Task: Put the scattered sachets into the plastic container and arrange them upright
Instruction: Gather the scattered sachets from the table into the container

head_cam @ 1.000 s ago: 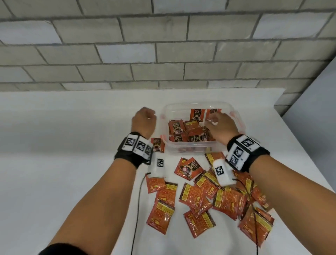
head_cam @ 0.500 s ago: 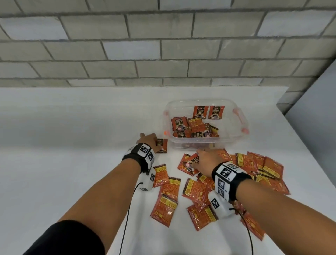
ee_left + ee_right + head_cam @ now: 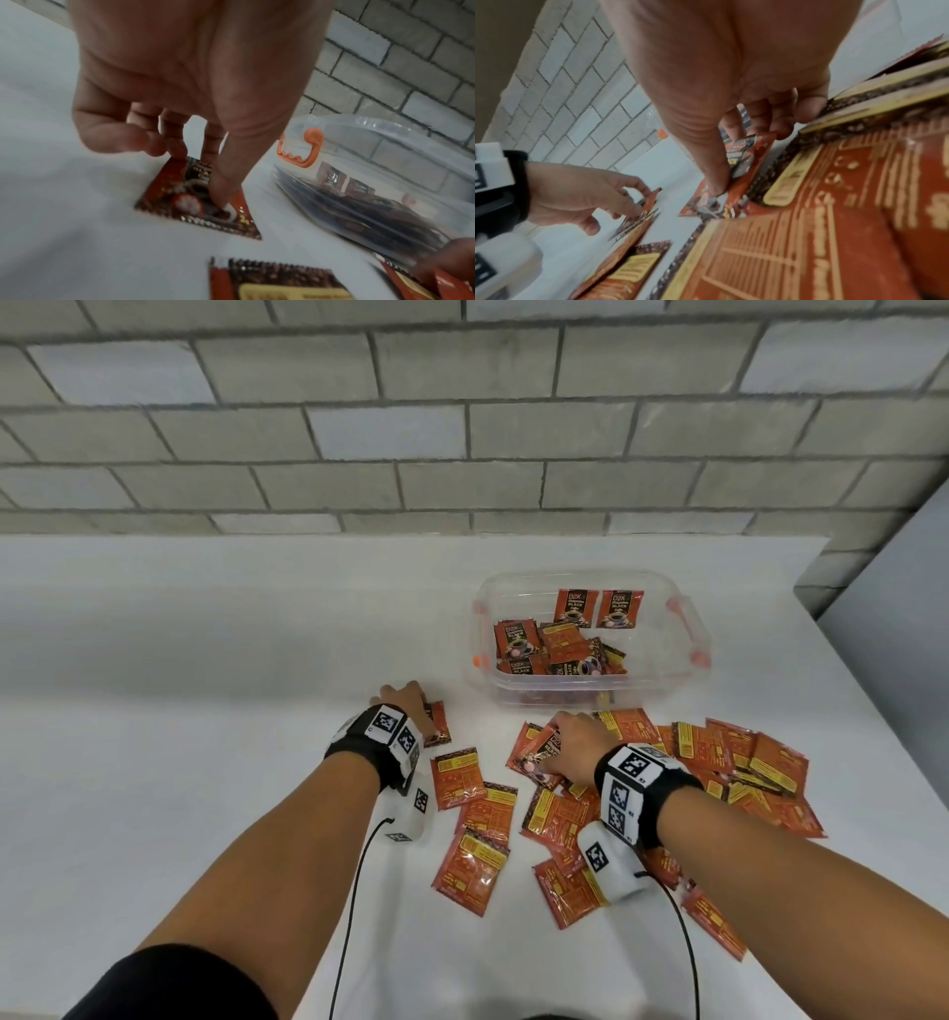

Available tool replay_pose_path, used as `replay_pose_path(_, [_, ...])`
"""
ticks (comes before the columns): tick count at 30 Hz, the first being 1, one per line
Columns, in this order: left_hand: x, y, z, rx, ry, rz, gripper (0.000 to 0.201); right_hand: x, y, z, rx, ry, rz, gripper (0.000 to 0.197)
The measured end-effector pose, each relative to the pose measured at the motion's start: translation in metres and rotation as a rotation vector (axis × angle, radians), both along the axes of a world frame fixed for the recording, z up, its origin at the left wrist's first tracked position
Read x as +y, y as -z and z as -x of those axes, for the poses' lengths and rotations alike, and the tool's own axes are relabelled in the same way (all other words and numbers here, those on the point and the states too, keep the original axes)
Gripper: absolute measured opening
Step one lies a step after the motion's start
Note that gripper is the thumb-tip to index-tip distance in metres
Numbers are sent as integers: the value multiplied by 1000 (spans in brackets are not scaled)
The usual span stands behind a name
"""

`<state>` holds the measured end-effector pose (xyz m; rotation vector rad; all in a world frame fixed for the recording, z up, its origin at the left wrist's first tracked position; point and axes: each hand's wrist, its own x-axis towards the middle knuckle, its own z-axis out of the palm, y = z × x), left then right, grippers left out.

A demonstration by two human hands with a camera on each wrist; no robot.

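Note:
A clear plastic container [image 3: 662, 683] with orange clips stands at the back right of the table. Inside it, two sachets [image 3: 576, 607] stand upright against the far wall and several lie loose. Many red-orange sachets [image 3: 560, 814] lie scattered on the table in front of it. My left hand [image 3: 408, 703] pinches a single sachet [image 3: 440, 726] left of the container; in the left wrist view its thumb presses the sachet [image 3: 177, 188] and its fingers curl at the far edge. My right hand [image 3: 567, 744] pinches a face-up sachet [image 3: 534, 755], whose edge [image 3: 746, 160] is lifted off the pile.
A white table [image 3: 179, 762] runs back to a grey brick wall [image 3: 462, 428]. A grey panel [image 3: 904, 608] stands past the table's right edge. Cables [image 3: 354, 891] hang from both wrist cameras over the table's front.
Both hands came down from the container to the table. The left now pinches the lone sachet and the right a sachet at the pile's top. Little has moved in the last half second.

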<state>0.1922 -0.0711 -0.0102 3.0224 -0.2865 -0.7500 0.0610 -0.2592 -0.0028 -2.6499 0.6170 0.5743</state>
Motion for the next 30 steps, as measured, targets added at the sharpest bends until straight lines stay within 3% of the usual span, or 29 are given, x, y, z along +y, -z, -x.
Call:
replay_pose_path(3, [12,-5,3,-74,3,-14,49,2,0,0,-13,14,-23,66])
replay_pose_path(8, [43,-21,9,43,-89,407,41,6,-2,-1,-55,15,-41,64])
replay_pose_path(11, [48,-27,27,191,-41,583,36,7,-6,0,-88,-30,-29,57])
replay_pose_path(15, [29,-15,55,298,121,440,50,8,-15,4,-132,-27,-135,45])
replay_pose_path(20, [19,-3,68,109,254,247,61,6,-34,18,-222,-41,-251,48])
replay_pose_path(23, [19,-5,71,68,279,175,59,3,-40,42,-139,-99,-272,48])
replay_pose_path(26, [21,-7,67,120,233,225,54,3,-36,62,-9,-153,-256,57])
replay_pose_path(30, [26,-9,62,247,105,456,47,4,-26,69,55,-198,-199,62])
